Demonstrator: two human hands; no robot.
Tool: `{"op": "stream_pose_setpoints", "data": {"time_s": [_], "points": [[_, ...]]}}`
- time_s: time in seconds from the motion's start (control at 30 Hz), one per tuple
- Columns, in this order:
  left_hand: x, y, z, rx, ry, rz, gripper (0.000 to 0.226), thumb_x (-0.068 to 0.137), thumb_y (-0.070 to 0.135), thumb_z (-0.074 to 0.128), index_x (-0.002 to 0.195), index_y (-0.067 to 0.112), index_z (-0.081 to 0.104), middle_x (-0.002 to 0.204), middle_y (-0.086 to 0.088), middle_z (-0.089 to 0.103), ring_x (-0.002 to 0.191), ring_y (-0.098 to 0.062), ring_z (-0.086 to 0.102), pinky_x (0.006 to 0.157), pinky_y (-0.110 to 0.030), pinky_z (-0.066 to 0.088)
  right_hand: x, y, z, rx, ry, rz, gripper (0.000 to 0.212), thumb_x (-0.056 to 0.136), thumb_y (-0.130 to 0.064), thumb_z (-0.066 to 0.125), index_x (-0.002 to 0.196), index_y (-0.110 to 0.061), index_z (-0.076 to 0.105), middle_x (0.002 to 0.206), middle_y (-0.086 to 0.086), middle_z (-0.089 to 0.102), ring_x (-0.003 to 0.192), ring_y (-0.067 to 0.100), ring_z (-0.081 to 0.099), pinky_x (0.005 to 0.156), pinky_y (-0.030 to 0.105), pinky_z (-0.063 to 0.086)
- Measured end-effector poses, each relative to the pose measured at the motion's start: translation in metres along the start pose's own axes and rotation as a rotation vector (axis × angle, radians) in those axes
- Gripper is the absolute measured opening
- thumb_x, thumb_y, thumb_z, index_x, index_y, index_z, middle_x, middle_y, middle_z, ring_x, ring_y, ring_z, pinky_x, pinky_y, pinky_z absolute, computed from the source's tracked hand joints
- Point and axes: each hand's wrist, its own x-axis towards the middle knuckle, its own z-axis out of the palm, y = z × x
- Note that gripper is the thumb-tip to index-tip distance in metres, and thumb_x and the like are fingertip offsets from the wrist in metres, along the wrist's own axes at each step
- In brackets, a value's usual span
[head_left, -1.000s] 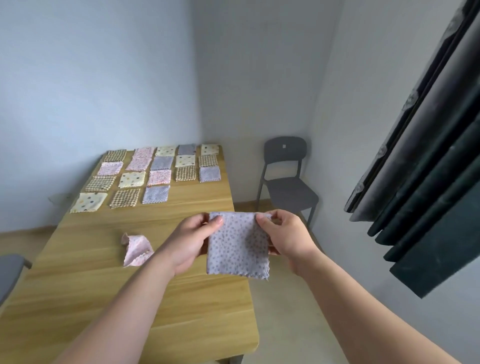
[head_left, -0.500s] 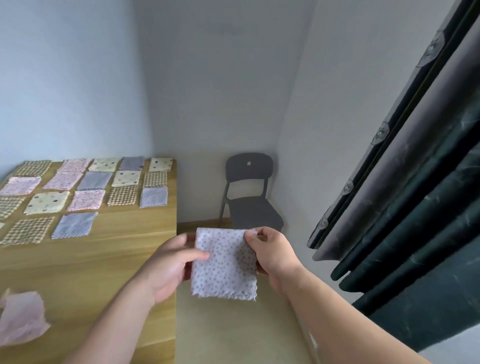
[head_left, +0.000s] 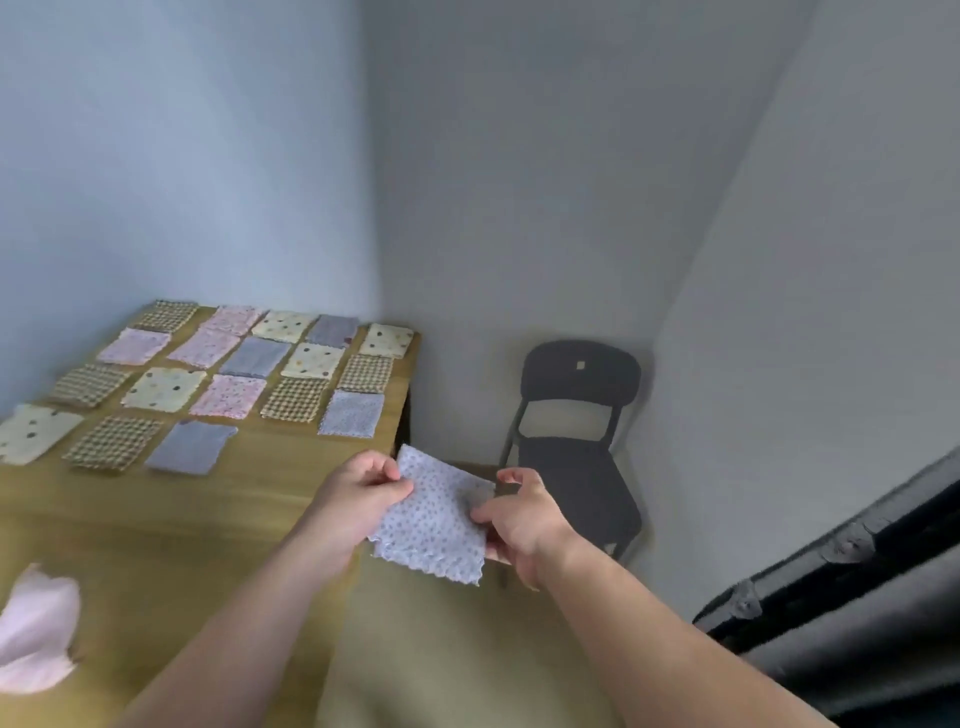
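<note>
We hold the blue cloth (head_left: 434, 525) pinched in left hand (head_left: 358, 499) and right hand (head_left: 524, 525); next, we judge, lay it flat on the table (head_left: 208, 519).

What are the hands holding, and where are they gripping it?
A blue dotted cloth square: the left hand pinches its upper left corner, the right hand its right edge.
</note>
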Motion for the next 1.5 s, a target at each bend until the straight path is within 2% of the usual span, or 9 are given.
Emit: {"op": "stream_pose_setpoints", "data": {"time_s": [0.27, 0.37, 0.57, 0.7, 0.9, 1.07, 1.2, 1.37, 1.5], "points": [[0.054, 0.002, -0.056, 0.088, 0.217, -0.126, 0.023, 0.08, -0.002, 0.071, 0.092, 0.017, 0.074, 0.107, 0.001, 0.07, 0.089, -0.018, 0.067, 0.07, -0.029, 0.05, 0.107, -0.047, 0.07, -0.334, -0.239, 0.005, 0.017, 0.09, 0.007, 0.06, 0.095, -0.008, 0.065, 0.092, 0.01, 0.066, 0.078, 0.022, 0.064, 0.066, 0.035, 0.062], [0.091, -0.009, -0.085, 0.117, 0.284, -0.149, 0.024, 0.084, -0.005, 0.067, 0.091, 0.016, 0.077, 0.1, 0.0, 0.072, 0.077, -0.016, 0.066, 0.057, -0.023, 0.053, 0.144, -0.052, 0.111, -0.403, -0.306, 0.053, 0.018, 0.089, 0.007, 0.061, 0.099, -0.005, 0.069, 0.099, 0.015, 0.072, 0.08, 0.024, 0.069, 0.062, 0.03, 0.058], [0.211, -0.059, -0.171, 0.214, 0.312, -0.206, 0.042, 0.086, -0.006, 0.057, 0.092, 0.03, 0.077, 0.11, 0.002, 0.068, 0.097, -0.019, 0.067, 0.073, -0.034, 0.059, 0.245, -0.061, 0.219, -0.507, -0.321, 0.141, 0.021, 0.093, 0.004, 0.059, 0.091, -0.013, 0.07, 0.095, 0.011, 0.072, 0.082, 0.024, 0.069, 0.073, 0.033, 0.056], [0.275, -0.095, -0.209, 0.314, 0.293, -0.242, 0.052, 0.085, -0.01, 0.049, 0.109, 0.027, 0.075, 0.114, 0.008, 0.066, 0.118, -0.013, 0.059, 0.094, -0.029, 0.052, 0.307, -0.05, 0.277, -0.554, -0.317, 0.192, 0.02, 0.091, 0.007, 0.06, 0.107, -0.004, 0.068, 0.089, 0.013, 0.067, 0.082, 0.025, 0.064, 0.078, 0.035, 0.057], [0.34, -0.146, -0.248, 0.437, 0.219, -0.264, 0.059, 0.08, -0.017, 0.051, 0.124, 0.018, 0.071, 0.134, 0.004, 0.064, 0.132, -0.013, 0.051, 0.101, -0.018, 0.038, 0.376, -0.024, 0.329, -0.599, -0.299, 0.204, 0.031, 0.092, 0.004, 0.061, 0.12, -0.008, 0.067, 0.101, 0.008, 0.069, 0.087, 0.021, 0.066, 0.087, 0.038, 0.059], [0.361, -0.178, -0.255, 0.516, 0.158, -0.232, 0.054, 0.085, -0.012, 0.053, 0.128, 0.016, 0.07, 0.145, 0.005, 0.057, 0.137, -0.016, 0.049, 0.11, -0.026, 0.04, 0.402, -0.006, 0.341, -0.689, -0.324, 0.193, 0.046, 0.091, -0.001, 0.064, 0.135, -0.013, 0.061, 0.127, 0.002, 0.063, 0.101, 0.02, 0.066, 0.094, 0.039, 0.057], [0.355, -0.186, -0.245, 0.611, 0.307, -0.186, 0.047, 0.084, -0.01, 0.054, 0.12, 0.013, 0.074, 0.137, -0.001, 0.062, 0.132, -0.021, 0.051, 0.113, -0.032, 0.034, 0.401, -0.004, 0.338, -0.757, -0.376, 0.128, 0.046, 0.093, -0.007, 0.064, 0.136, -0.021, 0.059, 0.129, 0.0, 0.061, 0.109, 0.02, 0.065, 0.096, 0.04, 0.056], [0.321, -0.181, -0.23, 0.575, 0.398, -0.133, 0.041, 0.085, -0.012, 0.052, 0.107, 0.012, 0.077, 0.12, -0.003, 0.069, 0.116, -0.021, 0.059, 0.102, -0.028, 0.042, 0.374, -0.017, 0.325, -0.806, -0.347, 0.059, 0.019, 0.093, -0.009, 0.06, 0.102, -0.025, 0.065, 0.093, -0.002, 0.062, 0.078, 0.015, 0.059, 0.071, 0.033, 0.052], [0.269, -0.162, -0.214, 0.518, 0.462, -0.125, 0.037, 0.088, -0.008, 0.052, 0.1, 0.016, 0.079, 0.108, 0.001, 0.07, 0.105, -0.014, 0.063, 0.09, -0.02, 0.042, 0.327, -0.026, 0.309, -0.8, -0.418, 0.012, 0.017, 0.095, -0.008, 0.057, 0.097, -0.023, 0.066, 0.089, 0.001, 0.064, 0.078, 0.016, 0.059, 0.066, 0.031, 0.05]]}}
